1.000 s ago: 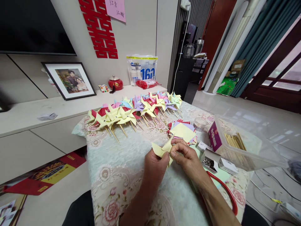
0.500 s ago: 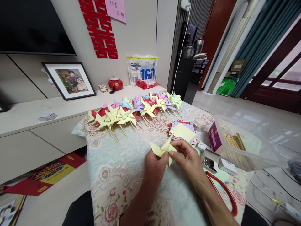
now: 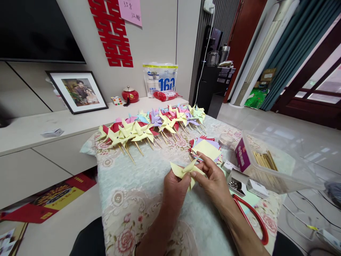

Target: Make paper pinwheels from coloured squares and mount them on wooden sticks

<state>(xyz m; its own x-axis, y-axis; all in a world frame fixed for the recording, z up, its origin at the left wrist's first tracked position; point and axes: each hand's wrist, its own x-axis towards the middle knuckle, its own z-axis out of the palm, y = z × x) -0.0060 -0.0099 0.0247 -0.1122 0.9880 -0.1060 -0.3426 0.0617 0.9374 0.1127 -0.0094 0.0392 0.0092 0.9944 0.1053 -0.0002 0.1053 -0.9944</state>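
Note:
My left hand and my right hand together pinch a folded yellow paper pinwheel just above the table, fingers closed on its centre. Right behind it lies a stack of coloured paper squares with a yellow sheet on top. A long row of finished pinwheels on wooden sticks lies across the far part of the table.
The floral tablecloth covers the table. To the right stand a clear plastic tub with wooden sticks, a small open box of metal pins, a round clear container and red-handled scissors. A low cabinet with a framed photo is behind.
The yellow pinwheel's flaps have been folded in toward its centre, and my right fingers have shifted on it. The hands stayed in about the same place.

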